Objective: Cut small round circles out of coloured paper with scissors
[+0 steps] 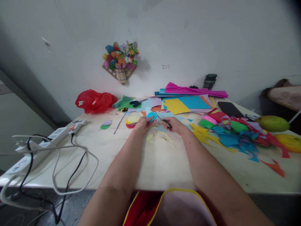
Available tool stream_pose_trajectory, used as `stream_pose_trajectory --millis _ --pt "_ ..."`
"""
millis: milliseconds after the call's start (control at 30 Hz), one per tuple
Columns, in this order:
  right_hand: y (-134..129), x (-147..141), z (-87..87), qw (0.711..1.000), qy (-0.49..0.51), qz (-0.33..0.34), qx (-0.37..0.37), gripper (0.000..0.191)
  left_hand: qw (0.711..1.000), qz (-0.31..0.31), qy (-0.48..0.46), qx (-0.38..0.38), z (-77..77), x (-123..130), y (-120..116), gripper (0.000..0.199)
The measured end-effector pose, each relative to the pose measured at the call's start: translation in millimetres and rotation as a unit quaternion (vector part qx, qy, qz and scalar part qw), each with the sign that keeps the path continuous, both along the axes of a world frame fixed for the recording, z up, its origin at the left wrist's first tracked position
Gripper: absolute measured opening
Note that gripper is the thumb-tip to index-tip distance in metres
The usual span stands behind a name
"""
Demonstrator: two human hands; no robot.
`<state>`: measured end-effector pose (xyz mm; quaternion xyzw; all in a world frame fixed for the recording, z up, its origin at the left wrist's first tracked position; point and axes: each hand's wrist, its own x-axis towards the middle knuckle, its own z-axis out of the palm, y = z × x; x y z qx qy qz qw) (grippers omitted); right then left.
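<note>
My left hand (145,124) pinches a blue paper circle (152,116), with a bit of lighter blue paper rising behind it. Fingers closed round its dark handles, my right hand (172,125) grips a pair of scissors (167,123); the blades point up and left toward the circle's right edge. Whether they touch the paper I cannot tell. Beside my left hand lies a stack of yellow and red paper circles (133,119). Pale yellow scraps (160,138) are scattered below both hands. Further left, a purple circle (108,122) overlaps a green circle (105,127).
A power strip (50,141) with looping cables (82,147) runs along the left. At the back lie a red plastic bag (95,101), other scissors (138,103) and coloured sheets (188,103). Paper scraps (240,138) and a yellow-green fruit (272,123) cover the right side.
</note>
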<state>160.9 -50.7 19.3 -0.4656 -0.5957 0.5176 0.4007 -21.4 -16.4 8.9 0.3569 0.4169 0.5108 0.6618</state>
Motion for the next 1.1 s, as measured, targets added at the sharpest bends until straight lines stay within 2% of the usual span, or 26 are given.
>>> stream_pose_trajectory --millis 300,600,867,1100 --pt "-1.9 0.9 1.3 1.000 -0.001 0.004 0.004 0.027 1.000 0.000 -0.001 0.003 0.3 -0.5 0.2 0.007" --pt "-0.5 3.7 1.6 1.000 0.004 0.022 -0.003 0.025 1.000 -0.008 0.005 0.010 1.4 -1.7 -0.6 0.010" --pt "5.3 5.4 -5.7 1.000 -0.001 0.028 -0.007 0.016 1.000 -0.010 0.019 0.017 1.1 -3.2 -2.0 0.014" --pt "3.3 4.6 -3.5 0.999 0.009 0.033 -0.009 0.019 0.999 -0.007 0.025 0.020 3.0 -4.4 -4.4 0.012"
